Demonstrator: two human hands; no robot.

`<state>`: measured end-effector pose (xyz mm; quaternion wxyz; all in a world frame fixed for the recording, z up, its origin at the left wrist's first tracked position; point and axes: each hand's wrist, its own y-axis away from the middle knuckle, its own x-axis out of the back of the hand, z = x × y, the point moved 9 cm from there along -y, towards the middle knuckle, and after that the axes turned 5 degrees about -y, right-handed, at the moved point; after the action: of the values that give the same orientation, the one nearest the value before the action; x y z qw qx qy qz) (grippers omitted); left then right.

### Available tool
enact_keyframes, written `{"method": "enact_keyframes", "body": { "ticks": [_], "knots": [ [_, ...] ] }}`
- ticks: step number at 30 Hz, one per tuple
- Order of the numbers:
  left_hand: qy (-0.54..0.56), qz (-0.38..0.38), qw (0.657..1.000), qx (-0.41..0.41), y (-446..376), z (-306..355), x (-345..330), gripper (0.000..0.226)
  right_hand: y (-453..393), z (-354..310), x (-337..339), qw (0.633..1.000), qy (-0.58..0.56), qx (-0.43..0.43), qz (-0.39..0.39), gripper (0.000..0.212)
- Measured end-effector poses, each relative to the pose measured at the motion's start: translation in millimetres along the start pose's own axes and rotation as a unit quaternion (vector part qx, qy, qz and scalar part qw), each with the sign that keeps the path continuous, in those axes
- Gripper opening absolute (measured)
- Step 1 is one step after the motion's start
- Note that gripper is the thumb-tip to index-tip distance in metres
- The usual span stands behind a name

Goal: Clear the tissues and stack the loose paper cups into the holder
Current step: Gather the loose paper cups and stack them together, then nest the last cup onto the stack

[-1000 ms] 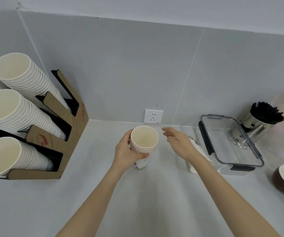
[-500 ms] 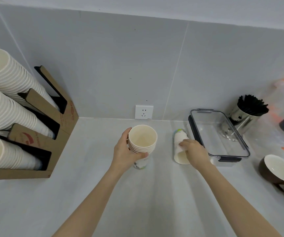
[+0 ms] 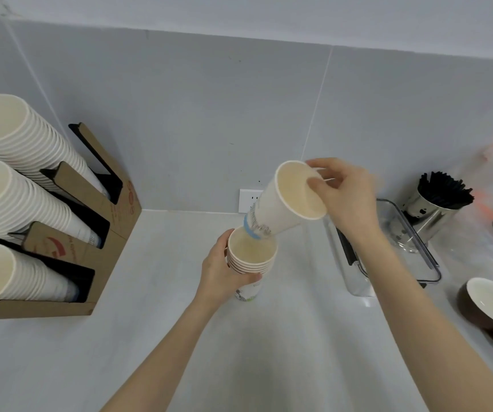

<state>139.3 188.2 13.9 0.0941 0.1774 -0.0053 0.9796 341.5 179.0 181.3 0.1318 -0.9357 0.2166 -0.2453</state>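
My left hand [image 3: 220, 273] grips a short stack of several nested white paper cups [image 3: 251, 260], standing upright near the middle of the counter. My right hand [image 3: 343, 197] pinches the rim of a single loose paper cup [image 3: 284, 203]. That cup is tilted, and its base dips into the mouth of the stack. At the left stands the brown cardboard cup holder [image 3: 90, 245] with three slanted rows of white cups [image 3: 16, 203]. No tissues are in sight.
A clear glass container [image 3: 399, 263] with black clips sits right of the stack. Behind it a steel cup holds black straws [image 3: 438, 200]. A brown bowl with a white inside [image 3: 489, 304] lies at the right edge. A wall socket [image 3: 249, 200] sits behind the cups.
My right hand picked the loose cup up off the counter beside the glass container and carried it left and up, tipping its base into the stack in my left hand.
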Motion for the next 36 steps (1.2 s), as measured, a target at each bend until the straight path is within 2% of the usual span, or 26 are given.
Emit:
{"method": "enact_keyframes", "body": {
  "ticks": [5,10,12,15,17,20,25,30,36],
  "knots": [
    [-0.001,0.002,1.000,0.002,0.7,-2.8,0.3,0.082,16.2,6.7,-57.1,0.986,0.107,0.013,-0.127,0.029],
    [0.000,0.008,1.000,-0.003,1.0,-2.9,1.3,0.084,35.8,47.5,-98.2,0.958,0.215,-0.017,-0.191,0.033],
    [0.004,0.003,1.000,-0.002,1.7,-2.8,1.0,0.083,44.7,63.3,-103.5,0.953,0.222,-0.040,-0.201,0.034],
    [0.007,-0.004,1.000,-0.006,1.8,-0.9,2.3,0.082,51.0,70.8,-105.2,0.955,0.181,-0.064,-0.224,0.033],
    [0.010,-0.006,1.000,-0.010,2.4,2.7,7.4,0.083,52.9,68.6,-106.5,0.959,0.113,-0.088,-0.244,0.034],
    [0.011,0.000,1.000,-0.027,6.6,11.9,25.3,0.086,59.6,60.8,-108.6,0.960,-0.022,-0.147,-0.236,0.029],
    [-0.012,0.028,0.999,-0.041,24.1,23.3,77.9,0.104,76.7,29.6,-132.7,0.942,-0.156,-0.195,-0.222,0.025],
    [-0.038,0.105,0.990,-0.087,49.1,49.2,148.5,0.096,80.9,-33.8,-161.2,0.938,-0.220,-0.154,-0.217,0.024],
    [-0.083,0.210,0.957,-0.181,97.7,104.9,244.5,0.090,88.6,-153.5,-184.6,0.923,-0.268,-0.007,-0.275,0.022]
  ]
}}
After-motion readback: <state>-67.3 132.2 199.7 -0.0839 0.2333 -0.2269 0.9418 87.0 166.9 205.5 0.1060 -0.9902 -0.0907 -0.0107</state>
